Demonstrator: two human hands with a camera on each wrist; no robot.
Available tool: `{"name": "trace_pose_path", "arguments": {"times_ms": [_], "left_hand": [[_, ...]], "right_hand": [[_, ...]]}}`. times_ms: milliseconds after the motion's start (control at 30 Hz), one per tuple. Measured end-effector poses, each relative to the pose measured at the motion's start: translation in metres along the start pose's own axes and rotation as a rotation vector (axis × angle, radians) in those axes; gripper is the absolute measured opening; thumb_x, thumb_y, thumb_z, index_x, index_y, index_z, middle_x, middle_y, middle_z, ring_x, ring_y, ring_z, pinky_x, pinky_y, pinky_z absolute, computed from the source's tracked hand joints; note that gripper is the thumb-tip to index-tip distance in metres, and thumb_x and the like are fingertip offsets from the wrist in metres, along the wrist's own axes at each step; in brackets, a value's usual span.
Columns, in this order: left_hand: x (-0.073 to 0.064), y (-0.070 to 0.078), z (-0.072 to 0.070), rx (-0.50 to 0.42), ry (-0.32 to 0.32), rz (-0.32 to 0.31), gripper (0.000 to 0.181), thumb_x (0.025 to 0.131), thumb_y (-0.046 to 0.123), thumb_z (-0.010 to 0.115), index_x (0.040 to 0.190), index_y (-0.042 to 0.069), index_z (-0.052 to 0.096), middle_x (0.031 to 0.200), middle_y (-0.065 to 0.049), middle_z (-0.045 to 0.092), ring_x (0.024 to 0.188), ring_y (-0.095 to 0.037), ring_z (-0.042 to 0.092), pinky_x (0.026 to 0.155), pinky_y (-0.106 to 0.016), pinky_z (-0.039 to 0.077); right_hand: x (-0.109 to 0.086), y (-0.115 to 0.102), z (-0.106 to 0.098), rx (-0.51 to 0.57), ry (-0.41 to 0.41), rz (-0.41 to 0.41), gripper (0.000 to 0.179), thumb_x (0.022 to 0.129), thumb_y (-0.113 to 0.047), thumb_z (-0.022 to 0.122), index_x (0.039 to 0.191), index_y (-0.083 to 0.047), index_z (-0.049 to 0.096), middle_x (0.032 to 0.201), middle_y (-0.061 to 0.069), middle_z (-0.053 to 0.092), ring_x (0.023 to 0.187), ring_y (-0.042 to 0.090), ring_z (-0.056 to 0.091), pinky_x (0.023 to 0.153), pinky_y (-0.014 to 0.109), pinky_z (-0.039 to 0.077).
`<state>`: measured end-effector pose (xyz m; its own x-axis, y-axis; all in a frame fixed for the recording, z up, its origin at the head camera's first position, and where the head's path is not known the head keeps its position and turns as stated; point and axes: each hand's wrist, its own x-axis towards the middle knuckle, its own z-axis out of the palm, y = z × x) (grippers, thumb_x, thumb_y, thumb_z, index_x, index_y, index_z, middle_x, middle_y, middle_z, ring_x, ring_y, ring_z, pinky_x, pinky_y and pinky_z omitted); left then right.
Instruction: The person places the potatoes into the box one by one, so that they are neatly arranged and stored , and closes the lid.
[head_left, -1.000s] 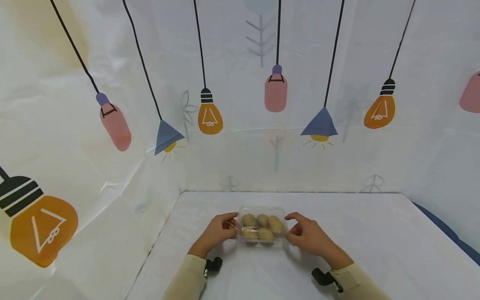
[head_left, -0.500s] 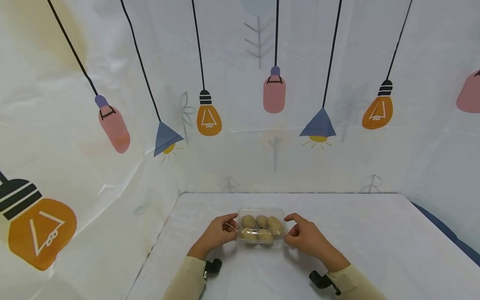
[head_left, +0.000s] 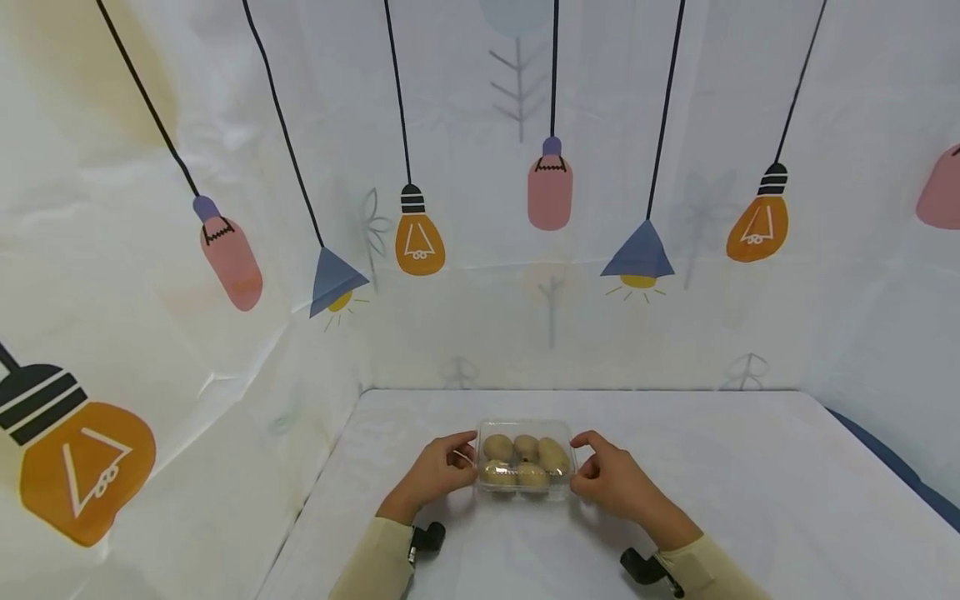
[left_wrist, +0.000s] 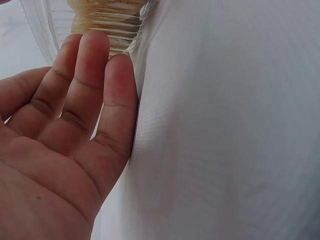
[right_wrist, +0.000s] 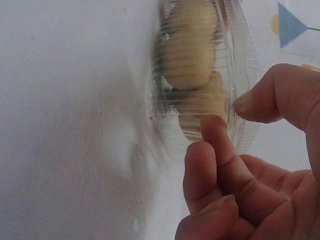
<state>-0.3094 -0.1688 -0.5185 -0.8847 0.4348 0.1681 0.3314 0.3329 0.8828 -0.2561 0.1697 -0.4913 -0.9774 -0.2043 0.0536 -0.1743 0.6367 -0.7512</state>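
A clear plastic lidded box [head_left: 525,495] sits on the white table, its ribbed side showing in both wrist views. Inside lie several oval, tan-brown fruits or potatoes [head_left: 553,457]. My left hand [head_left: 435,471] holds the box's left end, thumb and forefinger apart along it. In the left wrist view its other fingers [left_wrist: 94,55] stretch up to the ribbed wall. At the opposite end my right hand [head_left: 618,479] grips the box. The right wrist view has its thumb [right_wrist: 265,102] at the rim and bent fingers [right_wrist: 217,132] at the side wall.
The white-covered table [head_left: 712,450] reaches back to a hanging sheet [head_left: 480,325] printed with lamps and bulbs. More of this sheet closes the left side. A dark blue strip [head_left: 892,458] runs beyond the right table edge. Black camera mounts [head_left: 427,537] sit at both wrists.
The head view has shifted very slightly, so everything appears a little lower. Both hands stay at the two ends of the box, and its contents look the same.
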Motion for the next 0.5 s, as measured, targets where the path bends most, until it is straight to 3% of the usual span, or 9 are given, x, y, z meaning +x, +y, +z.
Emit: {"name": "trace_pose_path", "arguments": {"times_ms": [500], "left_hand": [[0.0052,0.0039,0.0013,0.024,-0.028,0.043,0.072,0.083,0.008,0.074,0.151,-0.005,0.053,0.111,-0.008,0.067,0.093,-0.016,0.066,0.074,-0.027,0.055]], "right_hand": [[-0.005,0.0027,-0.0076,0.01,0.003,-0.037,0.06,0.086,-0.012,0.077,0.141,-0.005,0.052,0.082,-0.001,0.066,0.069,0.018,0.058,0.057,0.032,0.047]]}}
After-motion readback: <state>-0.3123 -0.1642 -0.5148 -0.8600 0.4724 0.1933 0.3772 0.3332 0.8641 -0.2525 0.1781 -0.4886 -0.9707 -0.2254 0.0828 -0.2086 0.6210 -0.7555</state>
